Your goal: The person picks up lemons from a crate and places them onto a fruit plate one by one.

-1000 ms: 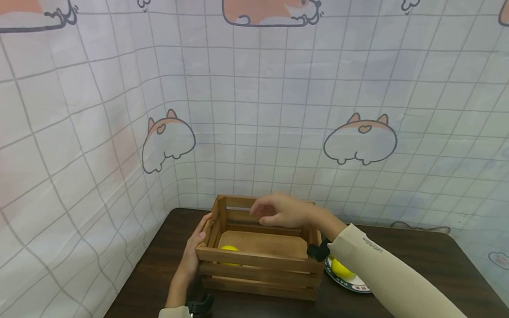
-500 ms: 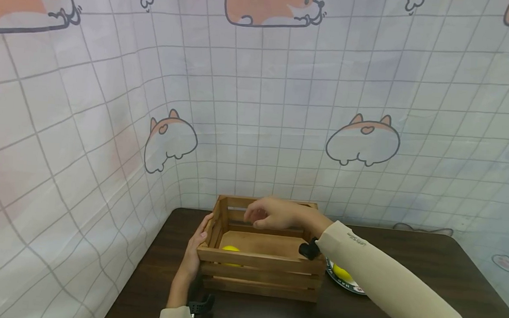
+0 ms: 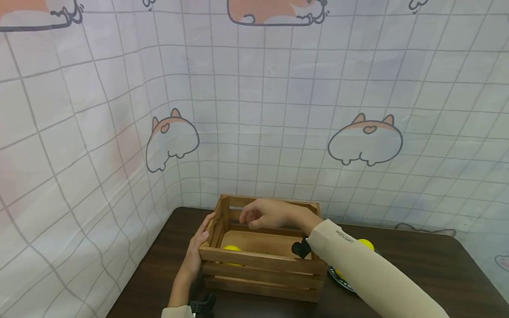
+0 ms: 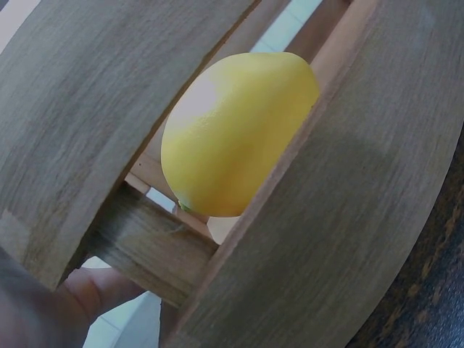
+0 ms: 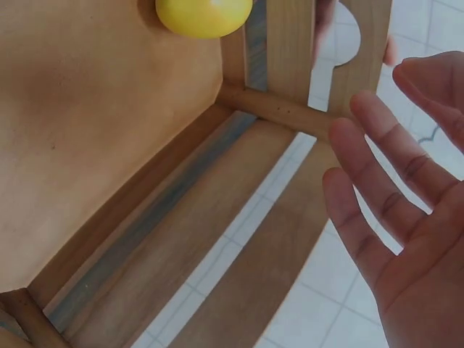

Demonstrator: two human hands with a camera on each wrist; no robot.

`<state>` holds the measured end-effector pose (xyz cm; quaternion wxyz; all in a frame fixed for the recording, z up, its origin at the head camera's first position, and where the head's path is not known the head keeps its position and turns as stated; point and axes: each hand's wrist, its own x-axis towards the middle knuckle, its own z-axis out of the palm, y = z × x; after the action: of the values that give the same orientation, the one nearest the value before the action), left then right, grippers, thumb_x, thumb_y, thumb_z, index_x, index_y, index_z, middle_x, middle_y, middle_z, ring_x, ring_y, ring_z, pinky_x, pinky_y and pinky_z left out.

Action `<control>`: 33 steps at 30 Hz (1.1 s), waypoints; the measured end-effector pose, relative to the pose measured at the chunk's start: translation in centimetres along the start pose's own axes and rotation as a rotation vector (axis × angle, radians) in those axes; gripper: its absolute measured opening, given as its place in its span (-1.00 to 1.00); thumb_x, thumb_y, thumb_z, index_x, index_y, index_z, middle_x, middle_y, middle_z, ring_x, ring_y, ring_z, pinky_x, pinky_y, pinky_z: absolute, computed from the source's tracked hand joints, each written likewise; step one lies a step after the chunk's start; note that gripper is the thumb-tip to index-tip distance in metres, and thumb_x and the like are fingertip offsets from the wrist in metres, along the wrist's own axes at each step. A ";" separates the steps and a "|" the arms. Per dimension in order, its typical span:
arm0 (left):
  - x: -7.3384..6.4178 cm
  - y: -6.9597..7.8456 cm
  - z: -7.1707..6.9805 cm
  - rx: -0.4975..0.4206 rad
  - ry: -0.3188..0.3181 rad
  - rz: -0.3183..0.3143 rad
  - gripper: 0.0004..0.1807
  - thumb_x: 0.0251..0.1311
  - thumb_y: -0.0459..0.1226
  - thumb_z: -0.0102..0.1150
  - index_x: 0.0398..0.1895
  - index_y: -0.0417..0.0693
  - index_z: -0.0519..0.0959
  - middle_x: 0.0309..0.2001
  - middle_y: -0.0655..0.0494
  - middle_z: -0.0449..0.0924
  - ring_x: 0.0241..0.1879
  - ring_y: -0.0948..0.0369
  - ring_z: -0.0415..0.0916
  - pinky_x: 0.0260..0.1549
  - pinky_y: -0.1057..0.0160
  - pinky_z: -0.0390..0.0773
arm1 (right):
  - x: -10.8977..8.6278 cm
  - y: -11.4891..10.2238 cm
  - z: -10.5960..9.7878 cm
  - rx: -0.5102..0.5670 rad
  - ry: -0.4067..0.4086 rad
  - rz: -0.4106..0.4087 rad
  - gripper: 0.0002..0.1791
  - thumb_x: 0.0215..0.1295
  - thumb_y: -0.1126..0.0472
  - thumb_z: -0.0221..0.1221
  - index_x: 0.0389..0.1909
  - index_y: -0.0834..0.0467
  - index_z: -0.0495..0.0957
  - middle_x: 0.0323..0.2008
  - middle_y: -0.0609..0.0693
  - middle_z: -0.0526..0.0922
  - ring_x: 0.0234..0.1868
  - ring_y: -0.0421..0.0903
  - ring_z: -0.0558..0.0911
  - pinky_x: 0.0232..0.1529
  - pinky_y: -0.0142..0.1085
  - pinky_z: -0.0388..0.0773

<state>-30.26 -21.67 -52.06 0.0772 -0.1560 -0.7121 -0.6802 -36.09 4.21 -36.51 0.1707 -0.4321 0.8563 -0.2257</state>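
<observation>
A slatted wooden crate [image 3: 261, 262] sits on the dark table, with a yellow lemon [image 4: 239, 134] lying inside near its left front corner. My left hand [image 3: 193, 257] rests along the outside of the crate's left end, fingers extended and thumb at the top edge. Over the crate's far half, my right hand [image 3: 268, 214] hovers with loosely bent fingers and nothing in them. The right wrist view shows that palm bare, its fingers [image 5: 377, 174] spread above the long slatted wall, and the lemon [image 5: 203, 14] on the crate floor.
Right of the crate, a patterned plate [image 3: 346, 285] holds more yellow fruit [image 3: 366, 244], partly hidden by my right sleeve [image 3: 374, 278]. A grid-printed cloth [image 3: 273, 131] hangs behind and left of the table [image 3: 427, 267].
My right hand has drifted left and slightly lower over the crate, still holding nothing. A yellow fruit behind my right sleeve has come into view. My left hand stays at the crate's end.
</observation>
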 end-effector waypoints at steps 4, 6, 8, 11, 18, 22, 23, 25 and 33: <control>0.0 0.0 0.0 0.000 0.000 -0.001 -0.38 0.49 -0.07 -0.35 0.61 0.23 0.14 0.67 0.07 -0.07 0.63 -0.08 -0.18 0.47 -0.44 -0.19 | 0.5 0.3 0.2 -0.007 -0.007 0.011 -0.73 0.46 0.21 0.15 0.08 -0.10 0.66 -0.13 -0.22 0.68 -0.08 -0.25 0.62 -0.05 -0.28 0.60; 0.0 0.0 0.0 -0.001 -0.001 -0.001 -0.37 0.49 -0.07 -0.36 0.62 0.22 0.14 0.67 0.05 -0.08 0.63 -0.09 -0.18 0.47 -0.45 -0.19 | 0.8 0.3 0.3 -0.022 -0.013 0.020 -0.73 0.46 0.20 0.15 0.09 -0.10 0.66 -0.13 -0.22 0.68 -0.09 -0.26 0.62 -0.05 -0.29 0.60; 0.0 -0.1 -0.1 0.001 -0.001 0.000 -0.37 0.50 -0.08 -0.36 0.62 0.21 0.13 0.67 0.04 -0.07 0.62 -0.10 -0.18 0.46 -0.46 -0.18 | 1.0 0.4 0.4 -0.023 -0.027 0.020 -0.71 0.46 0.21 0.15 0.11 -0.06 0.66 -0.12 -0.18 0.68 -0.09 -0.25 0.62 -0.06 -0.28 0.60; 0.0 -0.1 -0.1 0.003 0.000 0.004 -0.37 0.49 -0.08 -0.36 0.62 0.20 0.14 0.66 0.04 -0.06 0.62 -0.10 -0.16 0.46 -0.45 -0.16 | 1.5 0.5 0.6 -0.017 -0.059 0.012 -0.70 0.46 0.24 0.13 0.12 -0.03 0.65 -0.11 -0.12 0.70 -0.11 -0.22 0.63 -0.08 -0.28 0.61; 0.1 0.1 0.0 -0.007 -0.002 0.017 -0.38 0.49 -0.11 -0.36 0.61 0.17 0.15 0.66 0.05 -0.04 0.62 -0.07 -0.14 0.49 -0.37 -0.14 | 2.6 0.7 1.2 -0.028 -0.115 0.000 -0.70 0.43 0.27 0.16 0.08 -0.05 0.67 -0.15 -0.17 0.69 -0.10 -0.22 0.63 -0.08 -0.30 0.60; 0.1 0.2 0.0 -0.006 0.002 0.016 -0.38 0.48 -0.11 -0.35 0.61 0.18 0.16 0.65 0.07 -0.01 0.61 -0.05 -0.12 0.50 -0.34 -0.13 | 3.0 0.7 1.3 -0.059 -0.121 0.010 -0.71 0.40 0.26 0.21 0.06 -0.08 0.68 -0.16 -0.20 0.69 -0.10 -0.25 0.62 -0.06 -0.28 0.60; 0.1 0.2 0.0 -0.007 0.002 0.016 -0.38 0.48 -0.11 -0.35 0.61 0.18 0.16 0.65 0.07 -0.01 0.61 -0.05 -0.11 0.50 -0.34 -0.12 | 3.2 0.7 1.4 -0.062 -0.124 0.015 -0.71 0.39 0.26 0.22 0.05 -0.08 0.68 -0.16 -0.20 0.69 -0.10 -0.26 0.62 -0.06 -0.28 0.60; 0.1 0.2 0.0 -0.007 0.001 0.015 -0.38 0.48 -0.11 -0.35 0.61 0.18 0.15 0.65 0.07 -0.01 0.61 -0.05 -0.10 0.50 -0.34 -0.11 | 3.4 0.8 1.5 -0.062 -0.133 0.028 -0.71 0.40 0.26 0.22 0.05 -0.09 0.68 -0.15 -0.19 0.70 -0.09 -0.26 0.62 -0.03 -0.27 0.61; 0.2 0.0 -0.1 -0.007 -0.004 0.012 -0.38 0.49 -0.11 -0.37 0.60 0.21 0.15 0.65 0.07 -0.02 0.61 -0.06 -0.12 0.49 -0.37 -0.12 | 4.5 1.4 2.0 -0.029 -0.179 0.058 -0.72 0.39 0.25 0.25 0.06 -0.07 0.68 -0.19 -0.14 0.74 -0.10 -0.24 0.65 0.03 -0.22 0.62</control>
<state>-30.43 -21.73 -52.02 0.0793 -0.1617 -0.7089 -0.6819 -38.63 0.77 -39.38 0.2466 -0.4281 0.8529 -0.1686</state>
